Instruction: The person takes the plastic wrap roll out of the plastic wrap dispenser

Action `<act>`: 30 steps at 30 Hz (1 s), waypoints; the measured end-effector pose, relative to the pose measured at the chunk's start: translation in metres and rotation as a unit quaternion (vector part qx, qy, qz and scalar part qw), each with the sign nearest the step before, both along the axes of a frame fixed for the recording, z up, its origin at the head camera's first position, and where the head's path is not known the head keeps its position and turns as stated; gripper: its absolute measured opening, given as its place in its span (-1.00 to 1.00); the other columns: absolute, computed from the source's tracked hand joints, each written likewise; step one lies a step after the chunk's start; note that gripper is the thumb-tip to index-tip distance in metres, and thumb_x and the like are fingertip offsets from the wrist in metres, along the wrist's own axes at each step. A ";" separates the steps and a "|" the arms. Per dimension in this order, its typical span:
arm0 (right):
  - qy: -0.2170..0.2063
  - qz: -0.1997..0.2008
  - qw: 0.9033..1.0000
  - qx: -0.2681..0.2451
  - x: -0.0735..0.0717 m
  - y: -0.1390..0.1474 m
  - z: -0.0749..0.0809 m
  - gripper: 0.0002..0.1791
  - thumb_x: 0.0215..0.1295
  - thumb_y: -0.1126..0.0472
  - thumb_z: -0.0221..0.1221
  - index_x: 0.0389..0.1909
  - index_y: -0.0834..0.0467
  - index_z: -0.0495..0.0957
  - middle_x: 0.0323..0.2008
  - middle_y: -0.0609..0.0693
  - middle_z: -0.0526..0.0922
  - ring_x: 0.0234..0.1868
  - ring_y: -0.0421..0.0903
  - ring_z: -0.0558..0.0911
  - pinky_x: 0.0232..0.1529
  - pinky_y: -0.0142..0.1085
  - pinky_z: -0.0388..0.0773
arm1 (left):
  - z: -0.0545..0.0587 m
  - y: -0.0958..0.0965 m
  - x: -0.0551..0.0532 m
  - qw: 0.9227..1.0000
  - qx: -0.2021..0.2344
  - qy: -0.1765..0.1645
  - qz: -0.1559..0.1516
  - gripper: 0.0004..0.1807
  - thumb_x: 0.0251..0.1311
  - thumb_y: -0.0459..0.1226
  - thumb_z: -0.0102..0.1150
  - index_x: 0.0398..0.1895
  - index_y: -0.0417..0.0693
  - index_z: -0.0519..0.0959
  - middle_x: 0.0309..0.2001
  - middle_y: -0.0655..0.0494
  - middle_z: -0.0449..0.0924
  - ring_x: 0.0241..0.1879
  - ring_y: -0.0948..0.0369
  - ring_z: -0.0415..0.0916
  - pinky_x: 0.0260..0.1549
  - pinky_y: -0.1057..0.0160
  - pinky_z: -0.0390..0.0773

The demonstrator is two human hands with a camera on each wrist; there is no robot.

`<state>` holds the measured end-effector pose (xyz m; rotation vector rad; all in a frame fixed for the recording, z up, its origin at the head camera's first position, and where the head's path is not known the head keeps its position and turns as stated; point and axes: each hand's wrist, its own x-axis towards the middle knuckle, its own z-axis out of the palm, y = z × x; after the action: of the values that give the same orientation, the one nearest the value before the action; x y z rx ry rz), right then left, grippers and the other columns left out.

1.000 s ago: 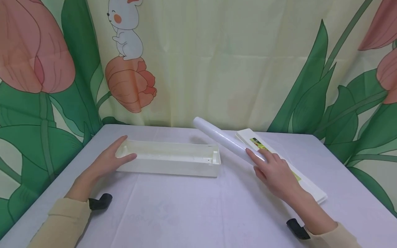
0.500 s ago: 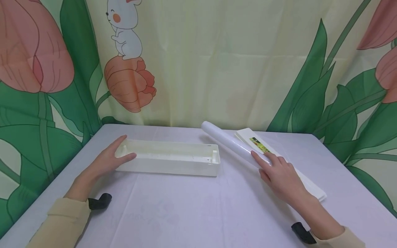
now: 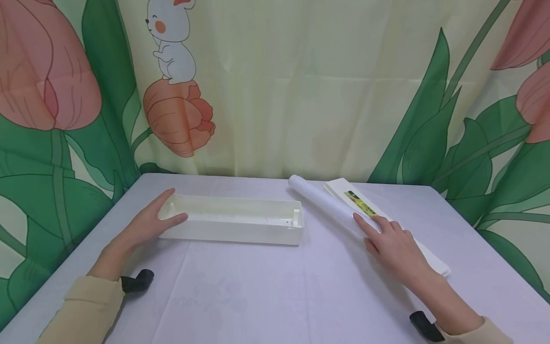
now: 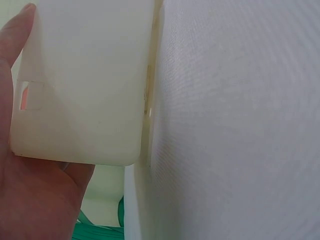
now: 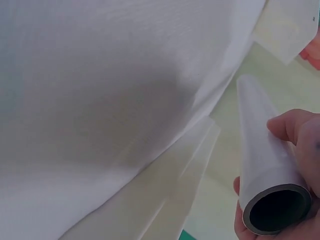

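Observation:
A long white plastic box (image 3: 236, 233) with an open top lies crosswise on the table. My left hand (image 3: 143, 222) grips its left end, thumb on the near side and fingers at the far side. In the left wrist view, the box's end wall (image 4: 85, 95) has a small slot. My right hand (image 3: 397, 253) holds a roll of plastic film (image 3: 320, 197) low at the right, slanted, with its far end pointing back and left. The right wrist view shows thumb and fingers round the roll (image 5: 262, 145), whose end exposes a hollow dark core.
A long white lid (image 3: 431, 258) with a yellow-green label lies slanted behind the right hand and beside the roll. White cloth (image 3: 240, 291) covers the table. Behind hangs a curtain (image 3: 292, 95) printed with tulips and a rabbit.
My right hand has moved rightward and slightly down, bringing the roll lower and closer to the lid. The left hand and the box have stayed in place.

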<state>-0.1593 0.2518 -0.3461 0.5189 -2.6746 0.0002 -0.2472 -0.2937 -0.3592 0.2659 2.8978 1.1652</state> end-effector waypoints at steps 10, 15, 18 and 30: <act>-0.045 -0.022 0.999 -0.005 0.004 0.002 0.001 -0.33 0.27 0.32 0.31 0.42 0.10 0.41 0.10 0.40 0.49 -0.12 0.30 0.55 -0.26 0.18 0.53 | 0.002 0.000 -0.001 1.000 -0.004 -0.002 0.001 0.12 0.31 0.13 0.23 0.62 -0.20 -0.22 0.56 -0.39 -0.19 0.49 -0.36 -0.18 0.29 -0.47 0.00; -0.052 -0.008 0.999 -0.004 0.005 0.000 -0.001 -0.30 0.18 0.40 0.30 0.39 0.15 0.43 0.05 0.41 0.50 -0.20 0.26 0.56 -0.31 0.14 0.54 | 0.002 0.001 0.001 1.000 -0.002 -0.002 -0.002 0.12 0.31 0.13 0.23 0.62 -0.21 -0.21 0.55 -0.40 -0.19 0.48 -0.37 -0.18 0.28 -0.47 0.00; -0.059 0.007 0.998 -0.002 0.007 -0.002 -0.004 -0.27 0.11 0.43 0.32 0.38 0.19 0.43 -0.02 0.41 0.51 -0.32 0.18 0.54 -0.39 0.04 0.53 | 0.002 0.001 0.002 1.000 0.001 -0.002 -0.003 0.13 0.31 0.12 0.24 0.62 -0.21 -0.21 0.55 -0.40 -0.19 0.48 -0.37 -0.18 0.28 -0.47 0.00; -0.183 -0.024 0.983 -0.023 0.014 -0.013 -0.007 -0.23 0.22 0.38 0.24 0.49 0.21 0.27 0.06 0.37 0.46 -0.42 -0.01 0.43 -0.62 -0.28 0.33 | 0.001 0.000 0.003 1.000 0.006 -0.002 -0.001 0.13 0.30 0.12 0.26 0.62 -0.20 -0.21 0.55 -0.40 -0.19 0.48 -0.38 -0.18 0.27 -0.48 0.00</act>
<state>-0.1456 0.2384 -0.3528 0.4776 -3.0360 0.1575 -0.2442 -0.2935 -0.3580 0.2677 2.8871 1.1812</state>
